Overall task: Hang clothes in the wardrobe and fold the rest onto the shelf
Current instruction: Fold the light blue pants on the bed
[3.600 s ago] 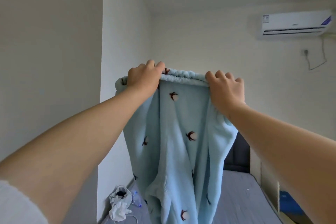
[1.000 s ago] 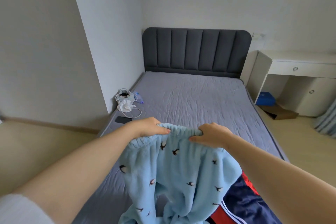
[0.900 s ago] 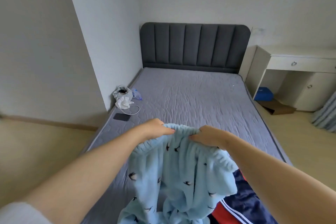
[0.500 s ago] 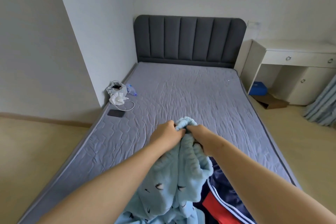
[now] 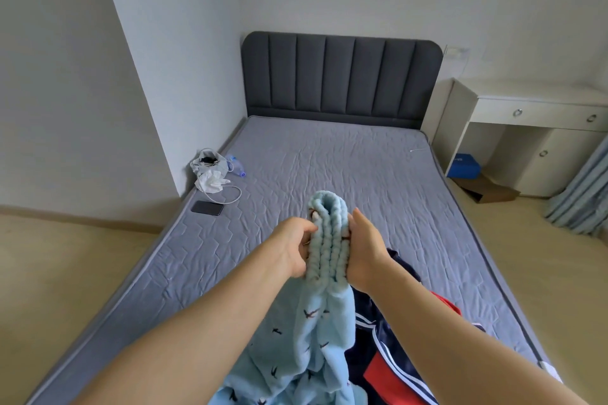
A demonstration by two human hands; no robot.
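I'm folding the pants (image 5: 324, 316) lengthwise. My left hand (image 5: 294, 248) and right hand (image 5: 363, 253) pinch the doubled waistband between them above the bed (image 5: 329, 158), legs trailing near me over a jacket (image 5: 388, 358). Next, probably, lay them flat and fold again.

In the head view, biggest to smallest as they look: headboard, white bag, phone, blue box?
1. headboard, largest by far
2. white bag
3. blue box and phone look much alike; the box lies farther off, so I won't rank them.
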